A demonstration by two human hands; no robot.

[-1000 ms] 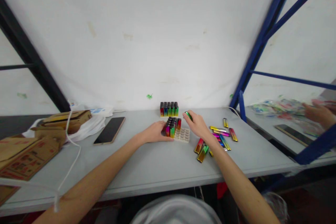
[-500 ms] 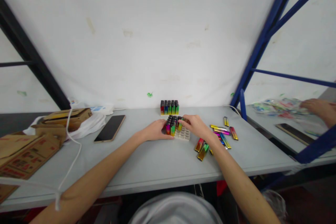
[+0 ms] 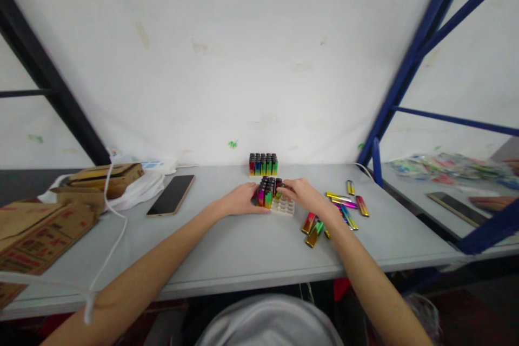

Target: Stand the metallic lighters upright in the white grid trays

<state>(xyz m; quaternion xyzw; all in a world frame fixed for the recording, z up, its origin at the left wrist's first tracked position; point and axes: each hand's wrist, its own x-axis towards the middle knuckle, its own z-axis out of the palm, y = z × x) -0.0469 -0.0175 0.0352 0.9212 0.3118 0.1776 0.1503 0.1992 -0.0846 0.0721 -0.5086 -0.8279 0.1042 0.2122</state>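
Observation:
A pale slotted tray (image 3: 287, 207) rests on the grey table, its left part filled with upright, shiny multicoloured lighters (image 3: 265, 198). My left hand (image 3: 242, 199) is wrapped around the left side of the tray, against the lighters. Over the tray's right part, my right hand (image 3: 305, 194) pinches one lighter (image 3: 279, 193) at the edge of the filled rows; the fingers partly hide it. Empty slots show below that hand. Loose lighters (image 3: 314, 234) lie in a scattered pile right of the tray, some behind my right forearm.
A second full set of upright lighters (image 3: 263, 165) stands by the wall. Left are a phone (image 3: 172, 195), cardboard boxes (image 3: 44, 232) and a white cable (image 3: 106, 194). Beyond the blue frame (image 3: 399, 84), another person's hand (image 3: 492, 204) is near another phone (image 3: 456, 208) and plastic packets.
My right hand and its lighter have sunk slightly toward the tray. My left hand stays at the tray. Beyond the blue frame, the other person's hand has moved lower. The view has shifted a little.

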